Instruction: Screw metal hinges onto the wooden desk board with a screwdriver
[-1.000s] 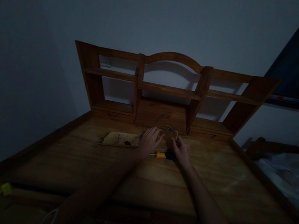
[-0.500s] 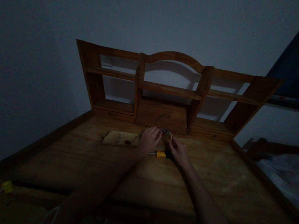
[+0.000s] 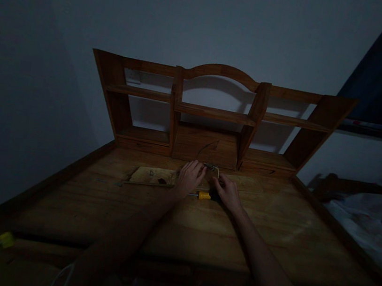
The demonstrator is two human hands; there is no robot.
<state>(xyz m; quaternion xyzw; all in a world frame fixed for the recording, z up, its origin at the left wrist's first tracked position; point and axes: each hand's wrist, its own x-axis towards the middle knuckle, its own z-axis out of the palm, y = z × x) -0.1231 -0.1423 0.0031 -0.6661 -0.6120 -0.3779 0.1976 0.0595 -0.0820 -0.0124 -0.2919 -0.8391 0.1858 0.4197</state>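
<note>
The room is dim. My left hand (image 3: 189,178) rests with curled fingers on the right end of a flat wooden board (image 3: 152,176) lying on the desk. My right hand (image 3: 227,190) sits just right of it, fingers pinched near a small metal piece (image 3: 211,167) at the board's far edge. Whether either hand grips that piece is too dark to tell. A screwdriver with a yellow handle (image 3: 202,195) lies on the desk between my wrists, untouched.
The wooden desk (image 3: 201,225) has raised side rails and a shelf unit (image 3: 216,113) with an arched top at the back. A white cable with a yellow end (image 3: 7,239) hangs at the lower left. A bed with pale bedding (image 3: 374,225) stands to the right.
The small metal piece was held raised above the board a second ago and now sits lower at the board's far edge. Both hands have closed in slightly.
</note>
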